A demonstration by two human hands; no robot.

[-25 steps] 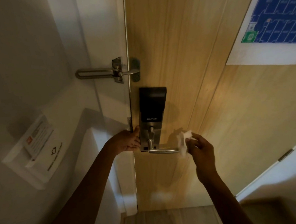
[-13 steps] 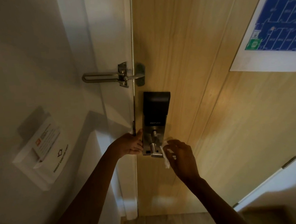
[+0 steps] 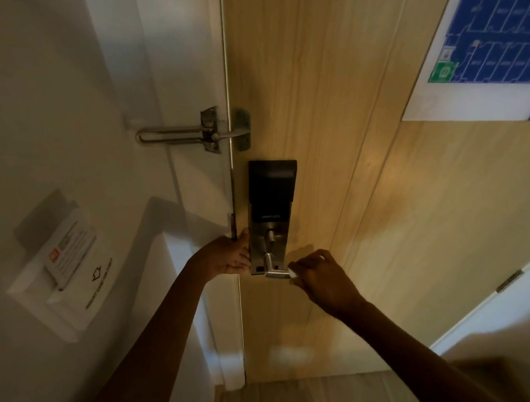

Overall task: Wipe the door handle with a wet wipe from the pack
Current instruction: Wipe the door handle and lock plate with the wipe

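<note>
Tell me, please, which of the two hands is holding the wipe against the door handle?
The right hand: it presses the white wipe on the lever handle, while the left hand grips the door's edge.

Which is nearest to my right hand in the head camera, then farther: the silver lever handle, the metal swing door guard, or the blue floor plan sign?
1. Silver lever handle, touching the right hand.
2. Metal swing door guard, up and left.
3. Blue floor plan sign, upper right.

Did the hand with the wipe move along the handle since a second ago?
Yes. The right hand with the wet wipe slid left along the door handle, from its free end toward the lock plate.
</note>
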